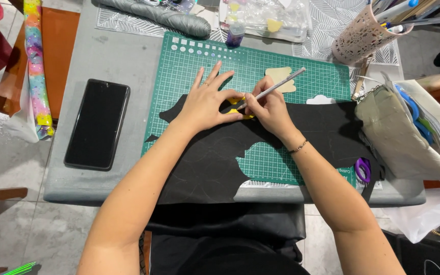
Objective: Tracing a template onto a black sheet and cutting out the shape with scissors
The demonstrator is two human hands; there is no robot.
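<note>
The yellow template [235, 111] shows only as slivers under the left hand [207, 102] and right hand [271, 109]. The pencil [273, 88] tip is hidden between the fingers, so its contact with the felt [215, 163] cannot be told. Purple scissors [362, 169] at 4 o'clock lie half under felt. The cup [360, 38] at 1 o'clock and the roll [35, 61] at 10 o'clock are cut by the top edge.

A black phone [97, 124] lies left of the green cutting mat [199, 61], purple scissors [362, 169] near an olive pouch [398, 137].
</note>
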